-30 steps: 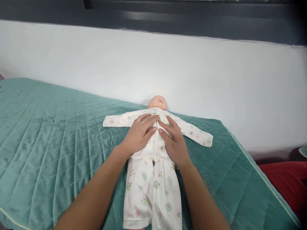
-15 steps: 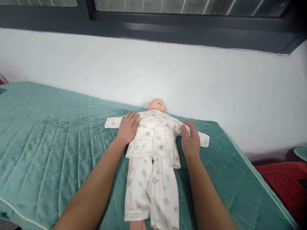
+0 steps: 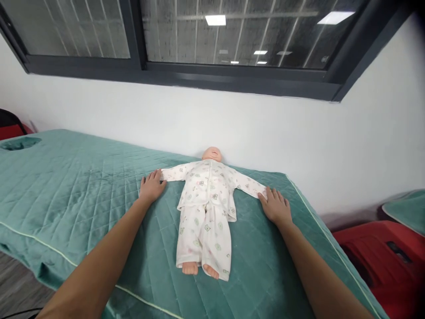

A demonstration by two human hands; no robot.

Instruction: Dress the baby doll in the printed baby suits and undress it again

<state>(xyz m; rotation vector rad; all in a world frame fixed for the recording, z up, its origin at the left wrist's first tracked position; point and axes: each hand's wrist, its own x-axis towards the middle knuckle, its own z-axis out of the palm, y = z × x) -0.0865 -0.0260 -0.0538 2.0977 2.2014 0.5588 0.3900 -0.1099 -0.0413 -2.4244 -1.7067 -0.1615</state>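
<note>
A baby doll (image 3: 211, 153) lies on its back on the green quilted bed cover (image 3: 109, 177), head toward the wall. It wears a white printed pajama top (image 3: 207, 184) and matching pants (image 3: 206, 235), and its bare feet show below the cuffs. Both sleeves are stretched out to the sides. My left hand (image 3: 152, 186) rests at the end of the sleeve on the left, fingers apart. At the other cuff, my right hand (image 3: 275, 206) lies palm down with its fingers spread. The doll's hands are out of sight.
Behind the bed stands a white wall (image 3: 166, 115) with a dark-framed window (image 3: 232, 77) above. A hole (image 3: 21, 143) shows in the cover at far left. Red objects (image 3: 392, 257) stand beyond the right edge, with a green padded piece (image 3: 408, 210) there too.
Both hands have slid outward along the sleeves, from the doll's upper arms to the cuffs. The view has tilted up, showing more of the window and the doll's feet.
</note>
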